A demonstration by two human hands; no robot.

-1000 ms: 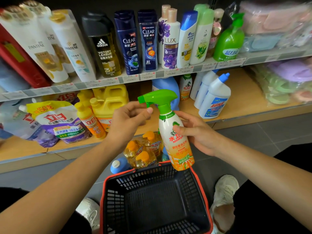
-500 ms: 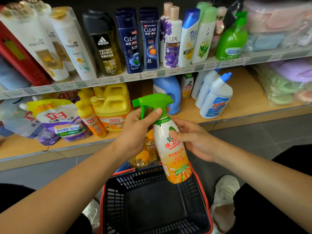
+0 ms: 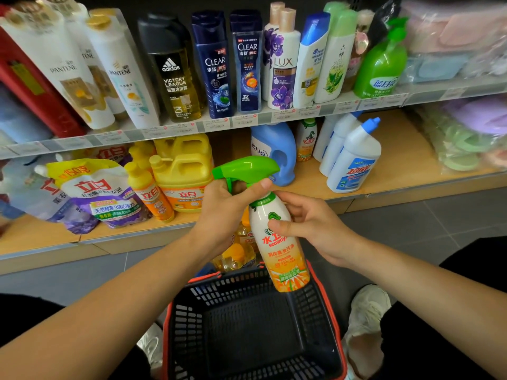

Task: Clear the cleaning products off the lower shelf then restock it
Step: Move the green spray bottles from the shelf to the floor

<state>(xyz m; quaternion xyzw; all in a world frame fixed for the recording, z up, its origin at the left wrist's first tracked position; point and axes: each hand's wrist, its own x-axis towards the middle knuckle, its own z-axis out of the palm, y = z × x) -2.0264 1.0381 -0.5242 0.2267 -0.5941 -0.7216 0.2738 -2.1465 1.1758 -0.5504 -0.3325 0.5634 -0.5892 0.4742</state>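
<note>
Bottle (image 3: 284,259) held between left hand (image 3: 222,215), right hand (image 3: 315,229).

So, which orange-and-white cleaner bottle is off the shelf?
The bottle held by the left hand and right hand over the basket; its twin stands on the lower shelf.

Taken through a single wide-angle lens worn on the head, facing forward and tilted down. Aimed at the front edge of the lower shelf (image 3: 403,160), with the upper shelf (image 3: 323,109) bowed across the top of the frame and falling away toward the left corner. Set close to the shelving, with both forearms coming in from the bottom corners and meeting at mid-frame, where the left hand (image 3: 219,215) and right hand (image 3: 310,226) grip the spray bottle (image 3: 277,242). Near the bottom edge, looking almost straight down into the shopping basket (image 3: 233,289) on the grey floor (image 3: 439,215), beside a white shoe (image 3: 367,311) and black-clad legs (image 3: 452,311).
</note>
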